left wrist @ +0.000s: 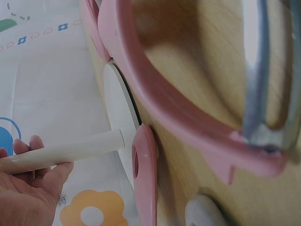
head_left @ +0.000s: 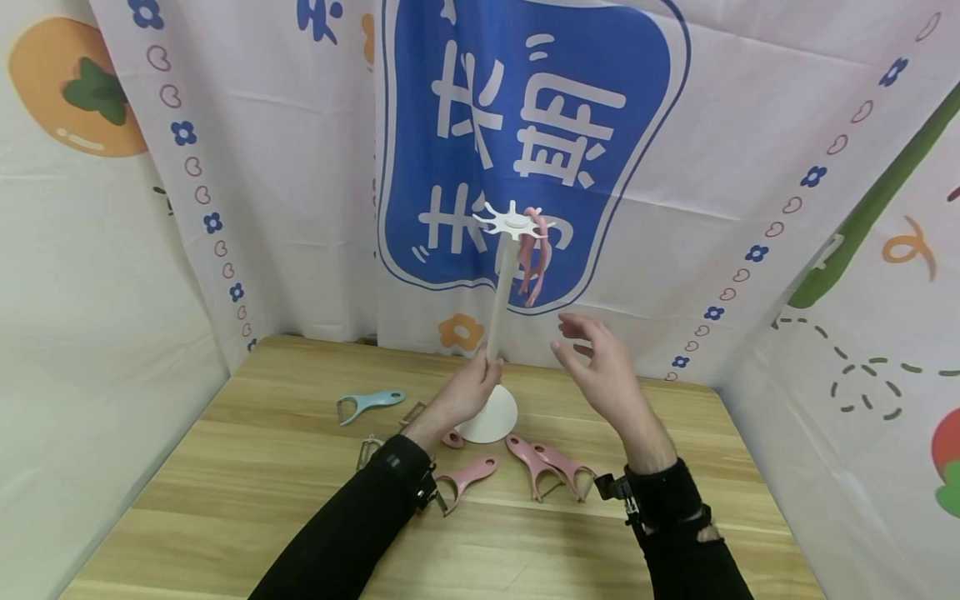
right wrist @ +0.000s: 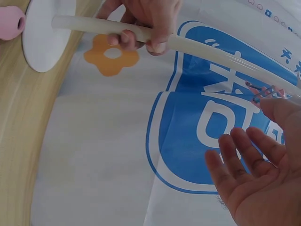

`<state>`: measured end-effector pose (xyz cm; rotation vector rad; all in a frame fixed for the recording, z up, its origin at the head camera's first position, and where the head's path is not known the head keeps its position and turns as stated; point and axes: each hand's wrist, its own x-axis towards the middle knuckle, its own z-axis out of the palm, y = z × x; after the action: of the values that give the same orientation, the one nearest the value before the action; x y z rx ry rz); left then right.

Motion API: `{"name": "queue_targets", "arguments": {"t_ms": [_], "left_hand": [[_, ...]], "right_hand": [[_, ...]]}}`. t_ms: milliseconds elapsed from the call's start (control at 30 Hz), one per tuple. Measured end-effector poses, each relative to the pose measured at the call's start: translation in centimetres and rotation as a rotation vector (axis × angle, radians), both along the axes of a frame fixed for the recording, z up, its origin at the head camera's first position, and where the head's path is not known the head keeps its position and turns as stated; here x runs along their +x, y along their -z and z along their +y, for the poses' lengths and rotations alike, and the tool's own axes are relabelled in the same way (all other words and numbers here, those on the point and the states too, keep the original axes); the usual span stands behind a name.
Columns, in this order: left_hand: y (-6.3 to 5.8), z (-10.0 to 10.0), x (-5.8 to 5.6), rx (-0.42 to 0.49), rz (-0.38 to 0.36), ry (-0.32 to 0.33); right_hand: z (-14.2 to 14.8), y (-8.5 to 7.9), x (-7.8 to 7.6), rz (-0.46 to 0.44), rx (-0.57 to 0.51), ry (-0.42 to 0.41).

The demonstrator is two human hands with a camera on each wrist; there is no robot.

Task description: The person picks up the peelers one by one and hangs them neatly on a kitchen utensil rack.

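Note:
My left hand (head_left: 467, 390) grips the pole (head_left: 501, 300) of a white stand, fingers and thumb wrapped around it above the round base (head_left: 491, 421). At the pole's top is a white ring of hooks (head_left: 514, 222). Pink peelers (head_left: 534, 260) hang from its right side; how many cannot be told. Off to the right of the pole, my right hand (head_left: 606, 375) is raised with nothing in it. Its fingers are relaxed and spread in the right wrist view, apart from the stand. Two pink peelers (head_left: 522, 450) lie overlapping on the table, right of the base.
Another pink peeler (head_left: 472, 473) lies in front of the base. Further left is a light blue peeler (head_left: 378, 398). A pale peeler (head_left: 367, 452) is partly hidden by my left arm. A printed cloth (head_left: 712, 225) hangs behind the wooden table (head_left: 262, 467).

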<state>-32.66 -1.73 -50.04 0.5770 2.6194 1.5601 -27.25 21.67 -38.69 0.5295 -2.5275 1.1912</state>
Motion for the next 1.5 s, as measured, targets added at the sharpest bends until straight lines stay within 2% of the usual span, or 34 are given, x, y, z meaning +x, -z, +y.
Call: {"name": "queue_targets", "arguments": {"t_ms": [433,933,1333,1500], "left_hand": [[-0.1,0.1,0.0,-0.001,-0.002,0.005],[0.0,0.0,0.1,0.009,-0.002,0.008],[-0.1,0.0,0.2,0.005,-0.033,0.004],[-0.2,0.0,0.2,-0.010,-0.032,-0.008]], "right_hand": [[0.2,2.4,0.2,-0.055,0.085,-0.015],[0.0,5.3,0.4,-0.171,0.175,-0.059],[-0.5,7.0,0.5,-0.244,0.250,-0.093],[-0.5,7.7,0.6,-0.248,0.295,-0.097]]}}
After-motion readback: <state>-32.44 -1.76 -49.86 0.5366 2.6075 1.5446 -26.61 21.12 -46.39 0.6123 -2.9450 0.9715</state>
